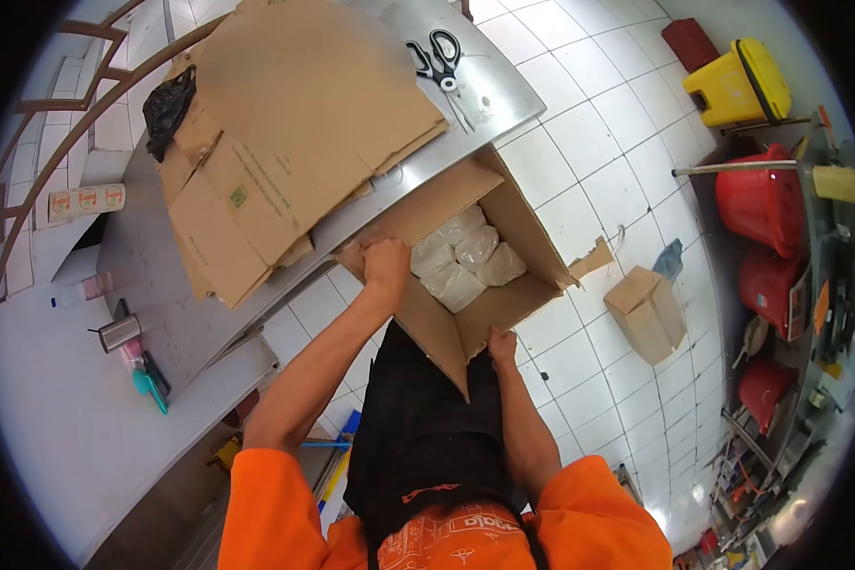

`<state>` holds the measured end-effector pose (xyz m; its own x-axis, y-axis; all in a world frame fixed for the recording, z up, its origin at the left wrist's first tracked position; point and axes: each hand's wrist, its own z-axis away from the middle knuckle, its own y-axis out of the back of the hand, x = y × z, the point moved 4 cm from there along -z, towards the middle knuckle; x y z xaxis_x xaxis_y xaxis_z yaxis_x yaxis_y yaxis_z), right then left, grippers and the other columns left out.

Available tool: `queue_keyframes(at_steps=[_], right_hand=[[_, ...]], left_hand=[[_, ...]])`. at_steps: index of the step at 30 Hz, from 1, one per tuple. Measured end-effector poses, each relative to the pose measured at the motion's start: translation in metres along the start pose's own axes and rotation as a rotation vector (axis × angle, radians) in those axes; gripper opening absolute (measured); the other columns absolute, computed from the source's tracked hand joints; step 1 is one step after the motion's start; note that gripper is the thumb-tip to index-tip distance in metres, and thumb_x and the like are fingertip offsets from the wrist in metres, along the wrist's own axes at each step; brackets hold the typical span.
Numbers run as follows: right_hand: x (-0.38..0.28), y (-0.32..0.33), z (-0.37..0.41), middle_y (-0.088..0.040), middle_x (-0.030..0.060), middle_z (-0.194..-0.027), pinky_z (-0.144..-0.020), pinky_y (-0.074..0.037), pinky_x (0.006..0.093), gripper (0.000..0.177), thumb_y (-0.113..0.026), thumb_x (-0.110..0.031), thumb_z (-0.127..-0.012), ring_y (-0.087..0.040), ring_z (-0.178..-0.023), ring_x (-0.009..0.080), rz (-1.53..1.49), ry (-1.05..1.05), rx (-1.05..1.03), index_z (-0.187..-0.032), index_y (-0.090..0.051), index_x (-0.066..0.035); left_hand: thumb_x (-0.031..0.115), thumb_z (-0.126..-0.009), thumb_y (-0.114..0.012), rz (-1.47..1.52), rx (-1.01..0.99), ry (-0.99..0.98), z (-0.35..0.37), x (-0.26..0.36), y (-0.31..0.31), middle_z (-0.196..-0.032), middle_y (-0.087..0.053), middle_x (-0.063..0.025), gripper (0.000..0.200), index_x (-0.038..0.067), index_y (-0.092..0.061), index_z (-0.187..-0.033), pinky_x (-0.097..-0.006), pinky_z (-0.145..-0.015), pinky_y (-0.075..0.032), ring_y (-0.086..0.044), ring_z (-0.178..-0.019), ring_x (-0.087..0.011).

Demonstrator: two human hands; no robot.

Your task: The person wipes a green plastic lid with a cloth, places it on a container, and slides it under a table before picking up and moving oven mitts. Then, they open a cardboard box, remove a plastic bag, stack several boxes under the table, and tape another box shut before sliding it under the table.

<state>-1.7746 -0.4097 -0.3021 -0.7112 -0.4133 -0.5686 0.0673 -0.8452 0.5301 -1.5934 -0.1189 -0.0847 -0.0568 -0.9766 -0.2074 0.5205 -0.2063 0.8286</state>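
Note:
An open cardboard box (522, 214) is held in front of my body, against the edge of the metal table. Inside it lie several clear plastic bags (453, 285) filled with something white. My left hand (386, 266) is closed on the box's left wall near its top edge. Lower down, my right hand (503, 344) grips the rim at the near right corner, its fingers partly hidden behind the cardboard. Flattened cardboard sheets (294, 133) lie stacked on the table just beyond my left hand.
Black-handled scissors (439, 66) rest on the metal table (503, 81). A black plastic bag (169, 109) sits by the sheets. On the tiled floor stands a smaller carton (644, 313). Red tubs (760, 199) and a yellow bin (746, 85) line the right. A metal cup (120, 332) is at left.

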Motion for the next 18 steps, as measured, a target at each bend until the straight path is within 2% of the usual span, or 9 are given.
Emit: queue_keyframes(at_steps=[2,5,8,10,12,14,15,17,18], right_hand=[[0.002,-0.01,-0.025,-0.058,0.011,-0.058,-0.04,-0.04,0.0333,0.035,-0.061,-0.026,-0.081,-0.052,-0.044,0.0184,-0.039,-0.053,-0.073,-0.07,-0.06,0.008],[-0.029,-0.014,-0.042,-0.057,0.0106,-0.057,-0.039,-0.039,0.0326,0.037,-0.061,-0.028,-0.081,-0.052,-0.043,0.0176,-0.037,-0.044,-0.067,-0.07,-0.059,0.007],[-0.024,-0.011,-0.073,-0.057,0.0103,-0.059,-0.038,-0.039,0.032,0.036,-0.061,-0.029,-0.081,-0.051,-0.043,0.0176,0.023,-0.017,-0.106,-0.072,-0.06,0.006],[-0.035,-0.011,-0.096,-0.057,0.0098,-0.06,-0.038,-0.039,0.0317,0.036,-0.061,-0.03,-0.081,-0.051,-0.044,0.0177,0.051,-0.066,-0.162,-0.074,-0.061,0.006],[-0.038,-0.016,-0.108,-0.057,0.0094,-0.061,-0.038,-0.039,0.0313,0.036,-0.061,-0.03,-0.081,-0.051,-0.044,0.0178,0.085,-0.095,-0.223,-0.075,-0.061,0.005],[-0.024,-0.034,-0.126,-0.057,0.0081,-0.061,-0.037,-0.038,0.0309,0.035,-0.061,-0.03,-0.081,-0.05,-0.044,0.0174,0.015,0.009,-0.171,-0.074,-0.06,0.004],[-0.032,-0.028,-0.115,-0.057,0.0081,-0.061,-0.037,-0.038,0.0309,0.035,-0.061,-0.03,-0.081,-0.05,-0.044,0.0174,0.028,-0.014,-0.177,-0.074,-0.06,0.004],[-0.093,-0.007,-0.09,-0.063,0.0247,-0.066,-0.055,-0.048,0.0423,0.044,-0.059,-0.03,-0.083,-0.064,-0.061,0.0308,-0.029,-0.103,-0.307,-0.07,-0.061,0.011],[-0.103,-0.007,-0.086,-0.063,0.0254,-0.065,-0.058,-0.048,0.0433,0.044,-0.059,-0.029,-0.084,-0.064,-0.063,0.0312,0.003,-0.118,-0.299,-0.069,-0.061,0.012]], left_hand=[[0.01,-0.077,-0.063,-0.047,0.038,0.032,-0.011,0.006,0.0,-0.085,-0.071,-0.0123,0.013,0.008,-0.074,-0.085,-0.0359,-0.06,-0.055,-0.067,-0.083,-0.0272],[0.01,-0.078,-0.062,0.016,-0.057,0.148,-0.019,0.018,0.002,-0.087,-0.07,-0.0133,0.014,0.005,-0.073,-0.086,-0.0409,-0.064,-0.057,-0.067,-0.085,-0.0282],[0.009,-0.079,-0.061,-0.221,0.021,0.217,-0.027,0.019,-0.005,-0.09,-0.07,-0.0135,0.015,0.003,-0.072,-0.088,-0.0412,-0.069,-0.056,-0.067,-0.087,-0.0282],[0.008,-0.08,-0.059,0.066,0.022,0.227,-0.053,0.011,-0.022,-0.092,-0.069,-0.0124,0.017,0.002,-0.072,-0.091,-0.0413,-0.074,-0.054,-0.066,-0.088,-0.0275],[0.007,-0.081,-0.058,0.096,0.019,0.224,-0.066,0.007,-0.027,-0.095,-0.068,-0.0132,0.019,0.002,-0.071,-0.095,-0.0423,-0.077,-0.053,-0.066,-0.089,-0.0284],[0.006,-0.082,-0.057,0.117,0.018,0.217,-0.077,0.001,-0.017,-0.098,-0.068,-0.0141,0.022,0.002,-0.07,-0.098,-0.0433,-0.079,-0.051,-0.065,-0.09,-0.0293],[0.007,-0.08,-0.058,-0.017,0.184,0.268,-0.072,0.0,-0.002,-0.087,-0.067,-0.0118,0.014,0.006,-0.069,-0.089,-0.0396,-0.07,-0.052,-0.066,-0.082,-0.0262],[0.008,-0.078,-0.058,-0.011,0.437,0.294,-0.076,0.0,-0.011,-0.08,-0.067,-0.0116,0.011,0.008,-0.068,-0.083,-0.0386,-0.06,-0.053,-0.066,-0.075,-0.0256],[0.008,-0.079,-0.057,0.12,0.517,0.279,-0.083,-0.011,-0.029,-0.082,-0.067,-0.0138,0.014,0.005,-0.067,-0.088,-0.0413,-0.061,-0.053,-0.066,-0.075,-0.0282]])
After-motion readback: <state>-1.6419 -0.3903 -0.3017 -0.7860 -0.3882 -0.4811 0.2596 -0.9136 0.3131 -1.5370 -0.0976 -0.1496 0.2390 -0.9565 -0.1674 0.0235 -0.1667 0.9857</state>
